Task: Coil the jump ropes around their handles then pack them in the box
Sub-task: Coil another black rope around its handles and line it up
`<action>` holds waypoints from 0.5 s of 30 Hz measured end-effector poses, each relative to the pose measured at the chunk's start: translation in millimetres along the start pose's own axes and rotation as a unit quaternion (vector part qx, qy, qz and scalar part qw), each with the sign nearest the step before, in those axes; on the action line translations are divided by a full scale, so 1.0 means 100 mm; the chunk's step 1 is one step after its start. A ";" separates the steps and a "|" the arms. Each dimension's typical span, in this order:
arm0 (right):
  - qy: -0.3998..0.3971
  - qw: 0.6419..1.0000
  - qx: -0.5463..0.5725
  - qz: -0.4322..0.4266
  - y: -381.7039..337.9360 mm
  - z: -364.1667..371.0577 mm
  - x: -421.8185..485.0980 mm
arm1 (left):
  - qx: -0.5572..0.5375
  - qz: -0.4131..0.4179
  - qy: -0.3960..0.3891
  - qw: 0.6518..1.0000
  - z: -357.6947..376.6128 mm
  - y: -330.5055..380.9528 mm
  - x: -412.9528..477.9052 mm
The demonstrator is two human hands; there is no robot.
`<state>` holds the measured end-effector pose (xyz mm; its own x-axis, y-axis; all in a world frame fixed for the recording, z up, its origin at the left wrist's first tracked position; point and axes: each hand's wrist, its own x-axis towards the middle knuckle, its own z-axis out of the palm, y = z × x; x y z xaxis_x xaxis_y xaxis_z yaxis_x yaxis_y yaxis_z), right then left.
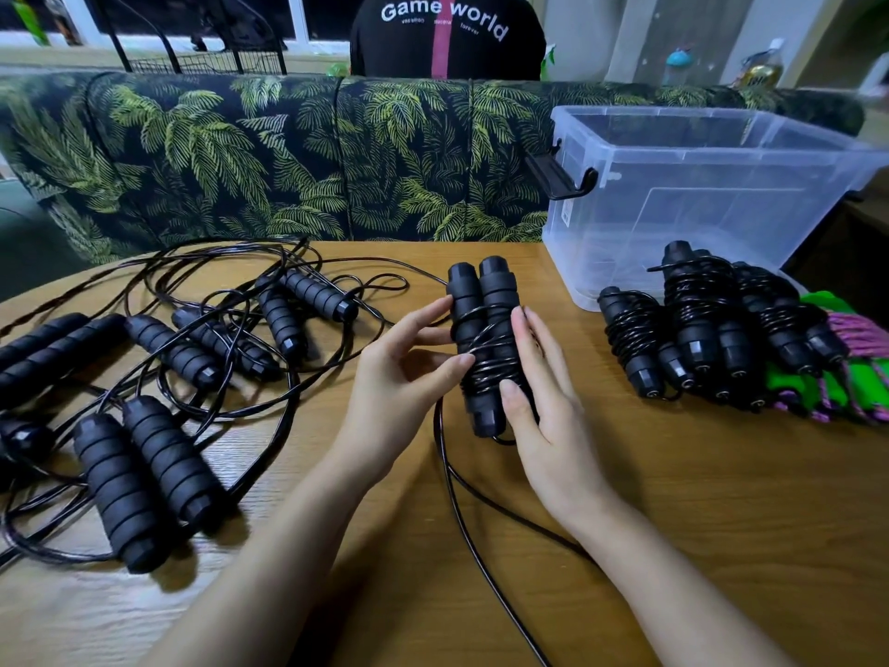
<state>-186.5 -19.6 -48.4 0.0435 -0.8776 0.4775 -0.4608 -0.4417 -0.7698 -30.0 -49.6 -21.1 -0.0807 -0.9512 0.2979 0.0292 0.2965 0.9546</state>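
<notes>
A pair of black foam jump-rope handles (486, 300) stands upright side by side at the table's middle, with black cord wound several turns around them. My right hand (543, 406) grips the pair from the right. My left hand (404, 382) presses fingertips on the cord wraps from the left. The loose cord (462, 512) trails down toward the near table edge. Uncoiled black ropes with handles (144, 464) lie tangled on the left. Several coiled black ropes (702, 320) are piled on the right, in front of the clear plastic box (712, 151).
Green and purple ropes (846, 373) lie at the far right beside the coiled pile. A leaf-patterned sofa back (269, 156) runs behind the wooden table (721, 522). A person in a black shirt (447, 36) sits beyond it.
</notes>
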 end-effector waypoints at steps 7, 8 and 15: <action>0.019 0.990 -0.142 0.005 0.02 0.02 0.00 | 0.036 0.018 0.010 0.999 0.02 -0.03 -0.01; 0.019 0.988 -0.154 0.010 0.02 0.02 0.00 | 0.036 0.019 0.010 0.999 0.02 -0.04 -0.01; 0.015 0.991 -0.134 0.012 0.04 0.02 -0.01 | 0.047 0.032 -0.023 0.998 0.00 -0.10 0.00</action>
<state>-187.1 -21.0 -52.9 0.0060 -0.8792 0.4763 -0.6802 -0.3528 -0.6425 -30.1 -52.8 -30.1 -0.1267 -0.9258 0.3562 -0.0567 0.3653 0.9292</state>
